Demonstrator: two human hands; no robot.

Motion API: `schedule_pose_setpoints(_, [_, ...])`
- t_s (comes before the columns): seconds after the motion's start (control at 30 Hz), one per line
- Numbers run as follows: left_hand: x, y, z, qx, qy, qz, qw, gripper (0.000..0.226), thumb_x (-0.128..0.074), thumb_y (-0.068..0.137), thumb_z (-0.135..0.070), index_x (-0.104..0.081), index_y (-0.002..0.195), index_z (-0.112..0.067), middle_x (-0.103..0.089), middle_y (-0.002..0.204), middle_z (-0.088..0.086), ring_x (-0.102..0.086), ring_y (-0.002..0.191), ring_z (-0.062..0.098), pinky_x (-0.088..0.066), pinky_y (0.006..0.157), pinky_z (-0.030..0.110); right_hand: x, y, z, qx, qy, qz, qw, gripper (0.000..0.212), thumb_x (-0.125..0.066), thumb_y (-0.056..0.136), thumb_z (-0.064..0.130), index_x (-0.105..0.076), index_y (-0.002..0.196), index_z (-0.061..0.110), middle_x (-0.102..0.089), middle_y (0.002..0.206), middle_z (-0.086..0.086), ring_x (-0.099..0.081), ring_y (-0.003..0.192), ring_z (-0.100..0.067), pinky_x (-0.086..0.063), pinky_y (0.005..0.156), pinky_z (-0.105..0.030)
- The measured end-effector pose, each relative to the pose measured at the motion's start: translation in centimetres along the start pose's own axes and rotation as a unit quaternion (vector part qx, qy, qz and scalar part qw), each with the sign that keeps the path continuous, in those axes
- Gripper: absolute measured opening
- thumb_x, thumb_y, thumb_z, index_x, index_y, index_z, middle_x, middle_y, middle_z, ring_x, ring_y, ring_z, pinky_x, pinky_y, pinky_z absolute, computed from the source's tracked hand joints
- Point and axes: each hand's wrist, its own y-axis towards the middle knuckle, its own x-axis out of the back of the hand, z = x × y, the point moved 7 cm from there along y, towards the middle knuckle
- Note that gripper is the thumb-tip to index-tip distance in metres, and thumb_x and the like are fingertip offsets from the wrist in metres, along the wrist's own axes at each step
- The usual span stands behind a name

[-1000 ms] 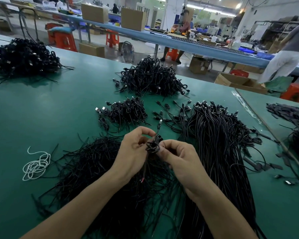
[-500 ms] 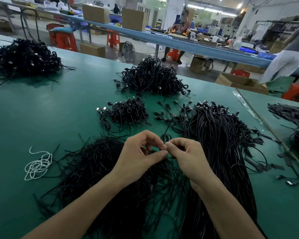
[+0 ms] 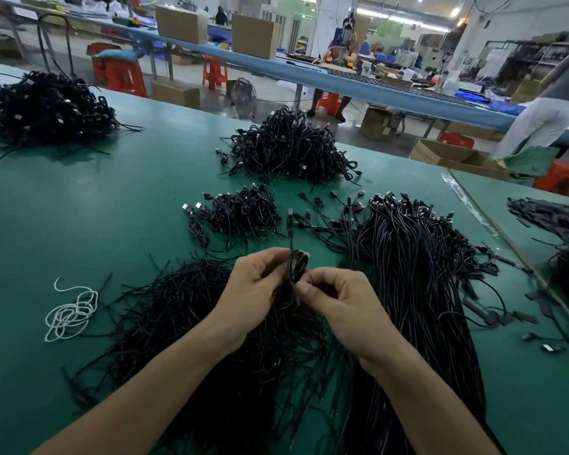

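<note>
Both forearms reach in from the near side and meet above the bench (image 3: 79, 208), wrists bent inward. The left hand (image 3: 253, 290) curls its fingers round the coiled cable (image 3: 297, 266); the right hand (image 3: 339, 303) pinches the same coil from the other side with thumb and forefinger. The coil is held upright off the bench, its plug (image 3: 290, 215) pointing up. Under the coil lies a pile of thin black ties (image 3: 178, 307), just right of it a long cable bundle (image 3: 408, 274), beyond it a small heap of coiled cables (image 3: 243, 215). Well left of the coil, past a white cord (image 3: 69, 313), a wide stretch of green bench top shows up to the far edge.
</note>
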Motion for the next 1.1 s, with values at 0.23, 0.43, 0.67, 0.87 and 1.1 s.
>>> schedule_pose_setpoints(0.23, [-0.2,-1.1,-0.6,0.000,-0.075,0.091,0.993,0.030,-0.051,0.085,-0.022,-0.081,0.081,-0.019,-0.070,0.087,-0.009,-0.056,0.079,0.009,-0.042,0.066,0.017,2.0,0.6,-1.6,-0.048,-0.041,-0.076,0.995,0.020,-0.069,0.092,0.016,-0.072,0.072,0.018,-0.062,0.060,0.006,-0.052,0.059,-0.003,-0.044,0.058,-0.021])
schedule_pose_setpoints(0.43, [-1.9,-1.9,0.5,-0.018,0.152,0.161,0.975,0.046,-0.053,0.098,-0.046,-0.073,0.082,-0.008,-0.048,0.061,-0.004,-0.044,0.055,0.011,-0.036,0.055,0.023,3.1,0.8,0.4,0.034,-0.156,-0.157,0.975,0.015,-0.070,0.091,0.023,-0.067,0.078,0.028,-0.065,0.071,0.009,-0.056,0.064,0.001,-0.042,0.059,-0.012])
schedule_pose_setpoints(0.67, [-2.9,-1.9,2.3,0.150,-0.038,0.182,0.971,0.077,-0.022,0.092,-0.062,-0.062,0.101,0.003,-0.061,0.080,-0.001,-0.049,0.069,0.010,-0.039,0.064,0.023,0.8,0.0,2.4,0.125,-0.181,-0.110,0.969,0.013,-0.069,0.092,0.012,-0.070,0.084,0.021,-0.059,0.088,0.014,-0.059,0.071,-0.006,-0.048,0.064,-0.019])
schedule_pose_setpoints(0.87, [-2.8,-1.9,3.0,0.194,-0.232,0.174,0.937,0.044,-0.044,0.073,-0.041,-0.070,0.093,-0.012,-0.061,0.081,0.001,-0.048,0.073,0.014,-0.041,0.063,0.030,0.9,-0.2,2.4,0.137,-0.234,-0.123,0.955,0.013,-0.069,0.092,0.018,-0.067,0.083,0.028,-0.058,0.088,0.016,-0.055,0.088,-0.004,-0.043,0.076,-0.014])
schedule_pose_setpoints(1.1, [-1.1,-1.1,2.7,0.187,-0.175,0.160,0.953,0.042,-0.064,0.086,-0.057,-0.078,0.081,-0.017,-0.068,0.076,-0.001,-0.061,0.065,0.009,-0.049,0.061,0.025,0.0,-0.4,2.0,0.156,-0.245,-0.078,0.954,0.007,-0.067,0.093,0.020,-0.072,0.093,0.025,-0.058,0.089,0.018,-0.057,0.087,-0.003,-0.048,0.074,-0.016])
